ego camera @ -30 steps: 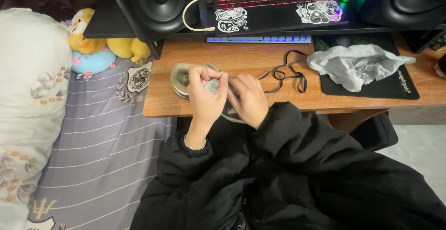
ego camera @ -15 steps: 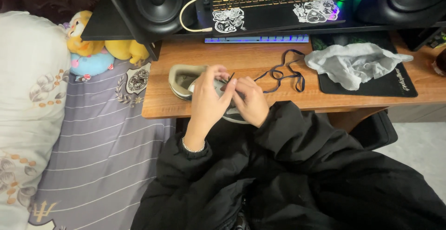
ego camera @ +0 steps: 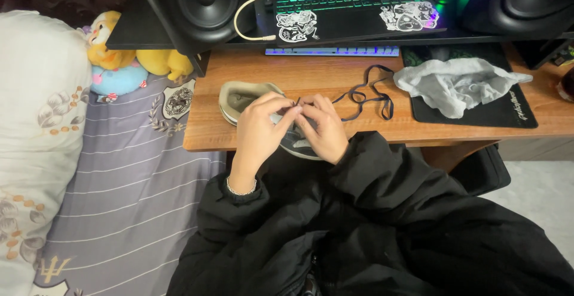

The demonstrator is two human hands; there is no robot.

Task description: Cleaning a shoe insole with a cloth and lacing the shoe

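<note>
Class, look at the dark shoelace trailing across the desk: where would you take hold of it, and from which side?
Probably the loose loop of the shoelace, pinched from above. It lies flat and clear on the wooden desk, right of the right hand, away from the shoe and grey cloth.

Both hands meet over a grey-green shoe (ego camera: 242, 98) lying at the near edge of the wooden table (ego camera: 335, 75); the left hand (ego camera: 260, 125) and right hand (ego camera: 326, 130) pinch a dark shoelace (ego camera: 368, 95) between their fingers (ego camera: 293, 112). The lace trails right toward a crumpled grey cloth (ego camera: 457, 84) on a black mat (ego camera: 514, 113).
</note>
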